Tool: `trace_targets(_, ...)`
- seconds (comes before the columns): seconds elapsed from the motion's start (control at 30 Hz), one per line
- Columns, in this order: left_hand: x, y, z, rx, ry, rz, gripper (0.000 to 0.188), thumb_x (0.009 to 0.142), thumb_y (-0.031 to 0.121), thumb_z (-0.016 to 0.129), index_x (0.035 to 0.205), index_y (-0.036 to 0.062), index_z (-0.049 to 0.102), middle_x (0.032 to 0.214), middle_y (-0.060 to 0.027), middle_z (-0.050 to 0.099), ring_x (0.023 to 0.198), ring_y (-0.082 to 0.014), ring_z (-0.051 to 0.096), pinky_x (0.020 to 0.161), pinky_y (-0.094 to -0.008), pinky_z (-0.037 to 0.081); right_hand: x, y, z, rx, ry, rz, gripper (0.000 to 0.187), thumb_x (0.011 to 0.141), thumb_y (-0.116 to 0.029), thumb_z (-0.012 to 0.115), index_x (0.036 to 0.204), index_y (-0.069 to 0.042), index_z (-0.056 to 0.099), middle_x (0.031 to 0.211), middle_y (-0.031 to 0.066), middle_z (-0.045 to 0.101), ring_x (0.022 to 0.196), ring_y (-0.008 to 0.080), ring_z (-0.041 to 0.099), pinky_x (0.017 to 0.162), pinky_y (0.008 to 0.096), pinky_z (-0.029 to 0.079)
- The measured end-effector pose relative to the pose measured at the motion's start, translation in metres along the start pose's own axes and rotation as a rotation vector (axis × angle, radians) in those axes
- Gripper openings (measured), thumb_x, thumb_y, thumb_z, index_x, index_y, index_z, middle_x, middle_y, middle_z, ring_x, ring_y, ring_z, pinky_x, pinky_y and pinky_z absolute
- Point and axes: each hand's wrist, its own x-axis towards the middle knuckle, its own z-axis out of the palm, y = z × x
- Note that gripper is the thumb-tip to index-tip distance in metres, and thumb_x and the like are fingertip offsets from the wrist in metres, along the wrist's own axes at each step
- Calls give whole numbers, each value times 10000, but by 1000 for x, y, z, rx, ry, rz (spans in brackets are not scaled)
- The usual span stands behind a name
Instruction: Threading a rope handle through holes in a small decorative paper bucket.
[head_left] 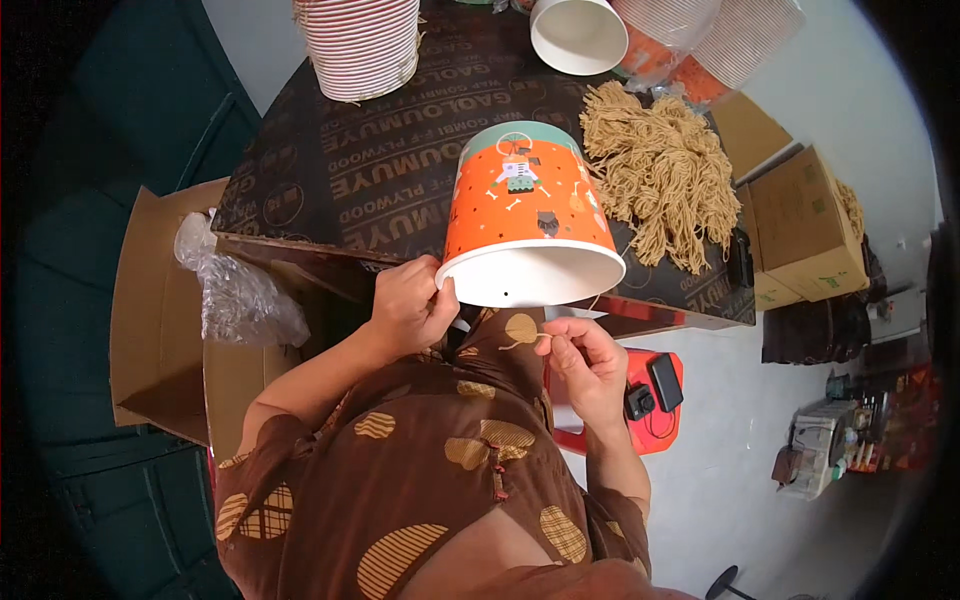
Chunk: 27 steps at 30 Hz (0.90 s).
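Observation:
An orange paper bucket (525, 205) with a green band and cartoon prints lies tipped on the table edge, its white mouth facing me. My left hand (408, 308) grips the rim at the left, thumb on the inside and fingers around the outer wall. A small dark hole shows in the white inner wall near the rim. Just below the mouth, my right hand (588, 370) pinches a thin tan cord (523, 345), whose short free end points left. Another thin strand runs near the rim's right side; where it leads is hidden.
A heap of tan cords (665, 170) lies on the dark plywood table (370, 170). Stacked buckets (358, 45) stand far left; a loose white bucket (580, 38) and wrapped stacks are at the back. Cardboard boxes (815, 225) flank the table. Electronic devices rest on a red stool (640, 440).

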Motion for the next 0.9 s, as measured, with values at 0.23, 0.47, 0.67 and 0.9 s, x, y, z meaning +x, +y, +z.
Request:
trace_targets(0.23, -8, 7, 8, -135, -32, -304, 175, 745, 101, 718, 673, -2, 595, 586, -128, 591, 468, -277, 582, 456, -360, 453, -4, 29, 0, -254, 14, 109, 162, 944, -42, 593, 1089, 16, 633, 808, -34, 602, 728, 35, 525, 660, 188, 437)
trace_targets(0.47, -10, 15, 15, -244, -302, -681, 352, 873, 262, 618, 711, -44, 678, 578, -179, 621, 513, -289, 639, 522, -369, 496, -10, 42, 5, -230, -168, 188, 120, 957, -42, 573, 1021, 14, 658, 783, -24, 628, 649, 15, 482, 589, 171, 386)
trace_targets(0.67, -20, 11, 30, -531, -236, -849, 446, 945, 317, 545, 731, -57, 662, 574, -122, 630, 472, -185, 609, 466, -328, 468, -13, 29, 14, 9, -260, 245, 149, 973, -50, 560, 1091, -5, 641, 881, 22, 681, 631, 24, 487, 548, 178, 382)
trace_targets(0.9, -17, 13, 40, -794, -176, -984, 429, 960, 348, 526, 921, -63, 641, 687, -86, 628, 448, -122, 534, 415, -281, 428, -10, 35, 17, 140, -127, 136, 275, 972, 17, 446, 1202, -10, 593, 985, 111, 701, 465, 26, 402, 430, 175, 301)
